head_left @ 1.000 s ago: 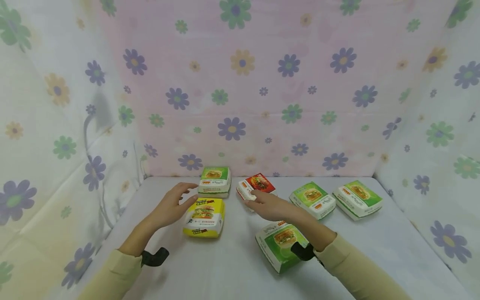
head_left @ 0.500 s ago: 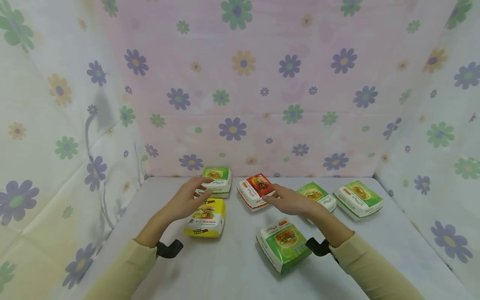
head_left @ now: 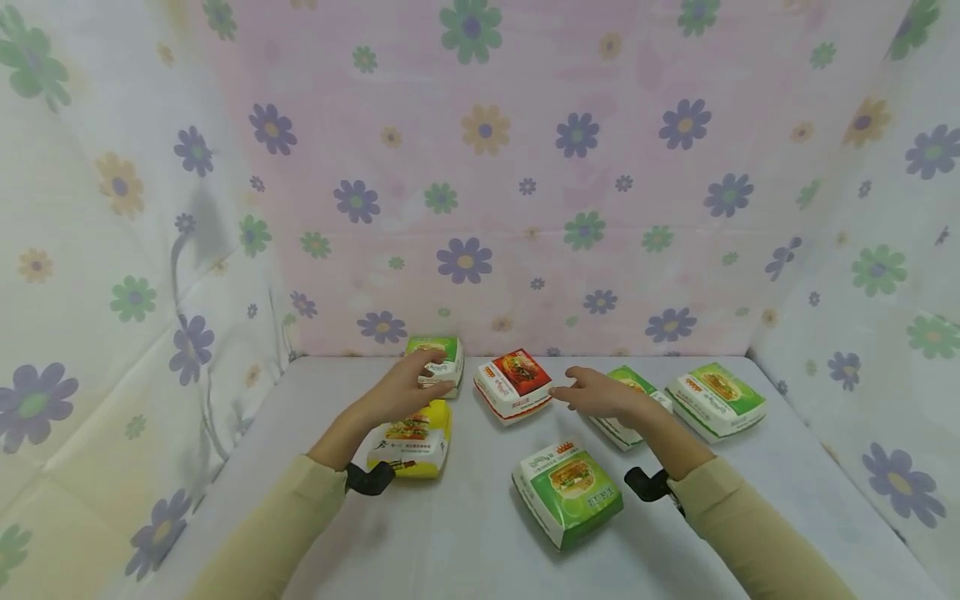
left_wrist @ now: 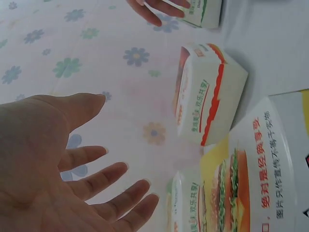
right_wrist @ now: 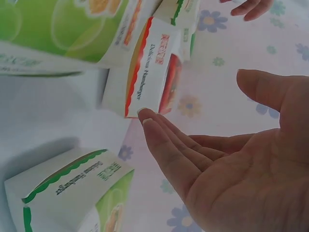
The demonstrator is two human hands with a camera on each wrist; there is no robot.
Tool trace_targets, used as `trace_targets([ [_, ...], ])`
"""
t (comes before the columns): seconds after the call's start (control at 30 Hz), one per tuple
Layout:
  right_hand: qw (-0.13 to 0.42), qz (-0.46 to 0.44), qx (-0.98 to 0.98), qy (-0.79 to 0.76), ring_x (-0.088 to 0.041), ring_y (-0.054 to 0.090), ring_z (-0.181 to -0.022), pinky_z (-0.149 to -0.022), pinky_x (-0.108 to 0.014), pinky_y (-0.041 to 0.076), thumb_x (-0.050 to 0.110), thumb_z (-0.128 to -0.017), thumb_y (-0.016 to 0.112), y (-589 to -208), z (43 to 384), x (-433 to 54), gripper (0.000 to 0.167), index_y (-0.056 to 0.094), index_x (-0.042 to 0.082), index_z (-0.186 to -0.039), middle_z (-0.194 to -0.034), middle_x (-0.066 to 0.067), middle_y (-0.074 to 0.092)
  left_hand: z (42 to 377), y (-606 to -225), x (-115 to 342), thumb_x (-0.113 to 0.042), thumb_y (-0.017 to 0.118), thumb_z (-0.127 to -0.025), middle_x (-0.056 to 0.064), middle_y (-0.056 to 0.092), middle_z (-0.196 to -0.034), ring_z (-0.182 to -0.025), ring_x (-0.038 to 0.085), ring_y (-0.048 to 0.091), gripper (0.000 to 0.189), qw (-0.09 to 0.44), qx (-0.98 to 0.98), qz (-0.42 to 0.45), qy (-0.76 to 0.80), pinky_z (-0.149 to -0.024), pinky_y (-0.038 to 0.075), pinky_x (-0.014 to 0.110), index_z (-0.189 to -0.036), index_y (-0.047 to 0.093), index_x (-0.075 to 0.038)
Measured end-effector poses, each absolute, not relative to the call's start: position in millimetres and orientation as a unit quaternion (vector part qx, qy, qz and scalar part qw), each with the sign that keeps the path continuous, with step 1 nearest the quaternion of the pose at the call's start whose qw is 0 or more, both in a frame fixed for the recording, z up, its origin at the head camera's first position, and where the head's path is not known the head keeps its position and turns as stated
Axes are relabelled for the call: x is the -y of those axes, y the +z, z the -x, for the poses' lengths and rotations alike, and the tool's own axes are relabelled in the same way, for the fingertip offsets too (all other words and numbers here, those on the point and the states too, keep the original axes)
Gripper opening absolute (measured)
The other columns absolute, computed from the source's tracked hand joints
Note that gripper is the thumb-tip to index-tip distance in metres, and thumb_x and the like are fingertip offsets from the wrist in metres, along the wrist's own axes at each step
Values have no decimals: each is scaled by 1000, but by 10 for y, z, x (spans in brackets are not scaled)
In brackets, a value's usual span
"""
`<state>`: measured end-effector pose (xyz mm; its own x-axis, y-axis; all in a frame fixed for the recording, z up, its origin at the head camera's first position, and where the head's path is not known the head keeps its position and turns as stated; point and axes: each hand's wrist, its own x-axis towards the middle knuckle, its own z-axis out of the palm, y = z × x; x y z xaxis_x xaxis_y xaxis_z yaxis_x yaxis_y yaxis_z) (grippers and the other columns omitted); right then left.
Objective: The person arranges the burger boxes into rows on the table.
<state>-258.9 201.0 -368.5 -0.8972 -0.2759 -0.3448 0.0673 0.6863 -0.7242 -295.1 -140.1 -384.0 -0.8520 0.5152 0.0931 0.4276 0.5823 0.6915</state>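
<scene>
Red-and-white box (head_left: 516, 385): between the two hands, just beside the right fingertips and to their left; the left fingers are farther from it. Whether the right fingertips touch its edge, I cannot tell.
Left hand (head_left: 401, 390): fingers spread and slightly bent, thumb apart, nothing in its hold.
Right hand (head_left: 600, 393): fingers reaching out nearly straight, thumb well apart from them, nothing gripped.
Back green box (head_left: 450, 370): behind the left fingers, which partly hide it from the head view; contact unclear.
Yellow box (head_left: 414, 447): nearer the person than the left fingers, its back corner hidden by that hand; burger picture on top.
Half-hidden green box (head_left: 632, 379): behind and to the right of the right fingertips, the hand and wrist covering much of it.
Far-right green box (head_left: 717, 402): farther right of the right fingers, past the half-hidden one.
Front green box (head_left: 568, 493): nearer the person than the right fingertips, well apart from them, turned at an angle.
White tabletop (head_left: 465, 533): beneath the fingers and all six boxes.
Flowered cloth (head_left: 525, 225): upright beyond the fingers.
Beige sleeves (head_left: 262, 525): behind both hands.
</scene>
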Motion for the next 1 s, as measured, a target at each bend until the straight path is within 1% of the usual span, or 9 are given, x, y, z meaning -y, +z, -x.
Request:
trace_targets([
  [0.1, 220, 54, -895, -384, -40, 54, -132, -109, -56, 43, 40, -107, 52, -3723, 2634, -2054, 77, 19, -8, -158, -157, -31, 35, 2985, -3845, 1364, -31, 62, -104, 22, 43, -154, -132, 42, 51, 62, 65, -889, -258, 373, -105, 48, 53, -152, 40, 0],
  [0.23, 224, 46, -896, -382, -40, 55, -131, -108, -56, 43, 40, -107, 53, -3764, 2694, -2095, 77, 20, -9, -157, -159, -32, 30, 3044, -3858, 1290, -34, 61, -104, 22, 41, -155, -132, 43, 51, 64, 80, -889, -240, 382, -104, 49, 53, -153, 39, 1],
  [0.4, 227, 28, -893, -386, -37, 60, -124, -106, -54, 46, 36, -107, 53, -3821, 2776, -2076, 74, 23, -11, -156, -156, -33, 35, 3137, -3889, 1137, -35, 58, -105, 23, 45, -153, -132, 41, 52, 63, 104, -892, -213, 385, -103, 50, 51, -155, 38, -2],
  [0.5, 222, 18, -894, -389, -35, 63, -119, -103, -50, 49, 33, -108, 53, -3858, 2817, -2041, 72, 24, -13, -154, -149, -33, 44, 3185, -3900, 1034, -37, 58, -105, 23, 47, -152, -133, 40, 52, 65, 116, -896, -196, 382, -105, 48, 51, -156, 36, -3],
  [0.6, 220, 10, -892, -395, -34, 66, -113, -99, -46, 52, 31, -107, 54, -3887, 2848, -2016, 70, 26, -16, -152, -139, -32, 54, 3237, -3917, 923, -37, 58, -105, 22, 45, -155, -138, 41, 47, 67, 122, -900, -191, 373, -110, 43, 54, -157, 34, -2],
  [0.7, 226, 11, -889, -398, -31, 67, -108, -96, -44, 55, 31, -107, 54, -3902, 2874, -2001, 66, 31, -16, -148, -130, -31, 60, 3287, -3944, 840, -38, 57, -105, 21, 40, -159, -144, 41, 40, 69, 127, -905, -183, 363, -116, 35, 54, -158, 32, -1],
  [0.83, 233, 15, -882, -410, -32, 67, -105, -94, -43, 55, 30, -107, 54, -3932, 2920, -1993, 57, 42, -15, -140, -124, -30, 62, 3347, -3967, 770, -39, 55, -106, 19, 33, -163, -150, 39, 30, 70, 140, -907, -157, 365, -121, 27, 55, -160, 29, -3],
  [1.0, 243, 7, -874, -420, -33, 67, -105, -95, -45, 54, 28, -108, 53, -3970, 2985, -1989, 52, 47, -15, -135, -121, -30, 62, 3416, -3986, 719, -37, 47, -109, 18, 28, -166, -154, 37, 22, 65, 157, -905, -147, 366, -123, 20, 55, -161, 27, -4],
])
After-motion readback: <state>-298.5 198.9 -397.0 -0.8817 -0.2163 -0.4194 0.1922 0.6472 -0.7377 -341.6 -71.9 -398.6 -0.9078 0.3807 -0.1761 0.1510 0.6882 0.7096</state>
